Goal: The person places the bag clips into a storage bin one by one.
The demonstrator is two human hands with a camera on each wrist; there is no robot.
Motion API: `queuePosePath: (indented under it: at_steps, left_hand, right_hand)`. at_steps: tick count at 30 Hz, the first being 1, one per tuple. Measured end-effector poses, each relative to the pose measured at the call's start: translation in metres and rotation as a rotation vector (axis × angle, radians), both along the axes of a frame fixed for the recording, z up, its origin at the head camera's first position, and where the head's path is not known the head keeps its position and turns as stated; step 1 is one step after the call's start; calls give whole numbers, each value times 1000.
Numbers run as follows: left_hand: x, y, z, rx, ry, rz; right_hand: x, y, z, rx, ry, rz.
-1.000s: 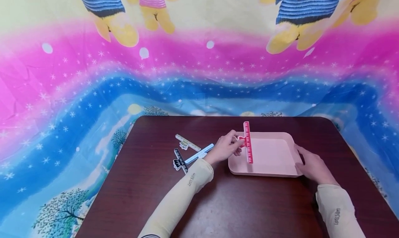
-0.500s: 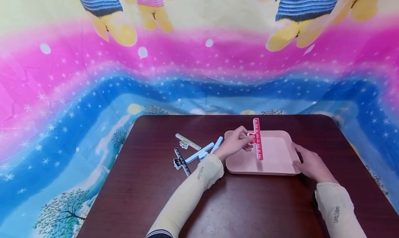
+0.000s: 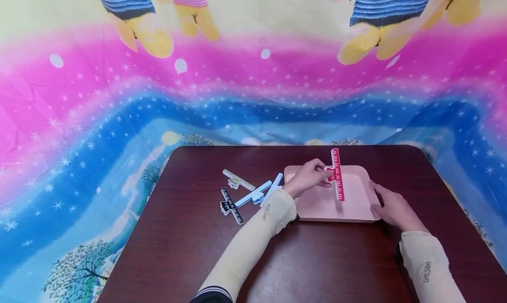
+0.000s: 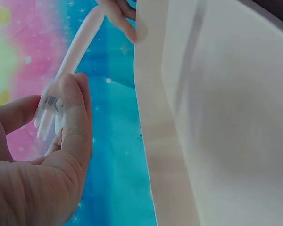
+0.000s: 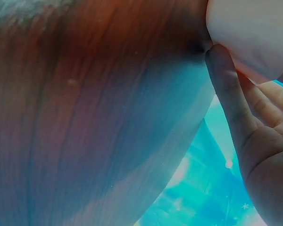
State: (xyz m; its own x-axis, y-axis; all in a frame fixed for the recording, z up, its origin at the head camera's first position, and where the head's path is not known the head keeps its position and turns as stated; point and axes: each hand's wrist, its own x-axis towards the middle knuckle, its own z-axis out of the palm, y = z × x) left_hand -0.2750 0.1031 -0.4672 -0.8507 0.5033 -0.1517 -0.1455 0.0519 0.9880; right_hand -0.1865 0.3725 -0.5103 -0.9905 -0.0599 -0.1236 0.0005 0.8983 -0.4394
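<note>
My left hand (image 3: pixel 310 178) pinches a red music-book clip (image 3: pixel 338 179) with piano keys printed on its long bar. The clip stands on edge over the pink tray (image 3: pixel 317 216), its bar pointing away from me. In the left wrist view the clip (image 4: pixel 80 44) shows its pale side between thumb and fingers, beside the tray wall (image 4: pixel 153 94). At the tray's right side my right hand (image 3: pixel 398 209) rests with extended thumb and fingers against the rim. The right wrist view shows its fingers touching the tray's corner (image 5: pixel 250 37).
Left of the tray, several more clips lie on the dark wooden table (image 3: pixel 166 250): a pale gold clip (image 3: pixel 239 180), a black clip (image 3: pixel 231 206), a light blue clip (image 3: pixel 253 193) and another light blue clip (image 3: pixel 273 186) beside it. A patterned cloth (image 3: pixel 261 83) hangs behind.
My left hand has carried the red clip to the right, farther over the tray. Its arm now uncovers more of the blue and black clips. The right hand stays at the tray's side.
</note>
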Motion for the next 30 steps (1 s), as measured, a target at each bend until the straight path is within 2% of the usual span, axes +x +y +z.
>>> queuePosePath:
  at_steps: [3, 10, 14, 19, 25, 30]
  left_hand:
    - [-2, 7, 0, -10, -21, -11]
    - [-7, 19, -6, -73, 2, 19]
    - [-11, 28, -10, -108, -35, 27]
    - [-15, 42, -15, -102, -81, 9]
    - [-12, 54, -22, -182, -44, -53]
    - [-9, 55, -20, -253, -37, -39]
  right_hand:
    - [-1, -1, -1, 9, -12, -6]
    - [-2, -2, -1, 29, -16, -6]
    - [-2, -1, 1, 22, -12, -8]
    - [-4, 0, 0, -3, -12, -3]
    - [-5, 0, -1, -17, -25, -9]
    - [-6, 0, 2, -21, -43, -6]
